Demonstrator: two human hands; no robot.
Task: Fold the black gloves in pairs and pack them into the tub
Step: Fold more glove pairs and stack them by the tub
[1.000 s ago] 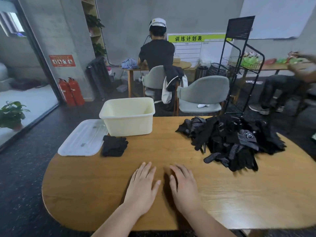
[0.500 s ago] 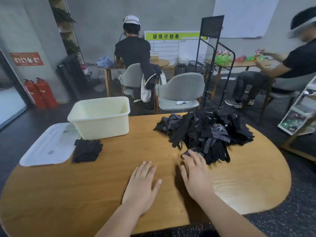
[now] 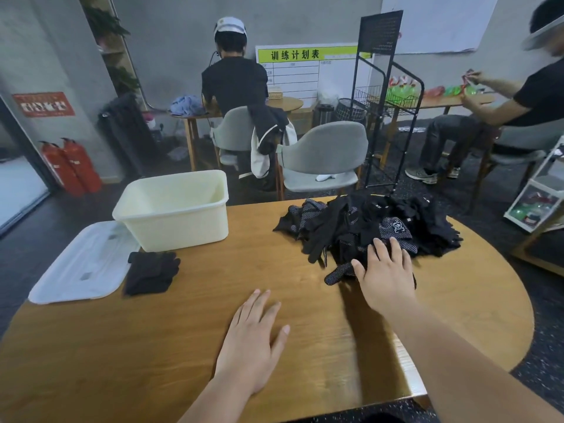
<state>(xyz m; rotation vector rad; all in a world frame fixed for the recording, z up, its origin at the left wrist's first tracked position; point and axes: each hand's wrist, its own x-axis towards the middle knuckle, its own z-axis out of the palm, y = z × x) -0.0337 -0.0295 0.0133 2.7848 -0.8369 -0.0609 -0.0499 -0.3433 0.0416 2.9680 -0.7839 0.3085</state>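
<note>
Head view: loose pile of black gloves [image 3: 366, 227] sits on the far right part of the wooden table [image 3: 198, 306], some with dotted grip palms, one with a white logo patch on top. Right hand [image 3: 386, 276] lies palm down on the near edge of the pile, fingers straight and slightly spread, fingertips on the fabric, nothing gripped. One dotted glove sticks out to the left from under that hand. Left hand [image 3: 253, 340] is flat on bare table, palm down, fingers straight and together, thumb out to the right, holding nothing; it is well apart from the pile.

Folded pair of black gloves [image 3: 152, 271] lies on the table just in front of the tub [image 3: 177, 215], outside it. Tub is cream plastic, uncovered, standing upright at the far left of the table. Its white lid [image 3: 82, 267] lies flat on the table to the left, touching or nearly touching the tub's near left corner, with the folded pair just beside the lid's right edge.

Beyond the table: grey chair [image 3: 323, 151] with a small white item on the seat, black wire rack [image 3: 381, 96], person in a black shirt [image 3: 235, 80] seated facing away at another table, second person [image 3: 518, 102] seated at right, handling small items. Two red fire extinguishers [image 3: 71, 166] stand by the left wall.
</note>
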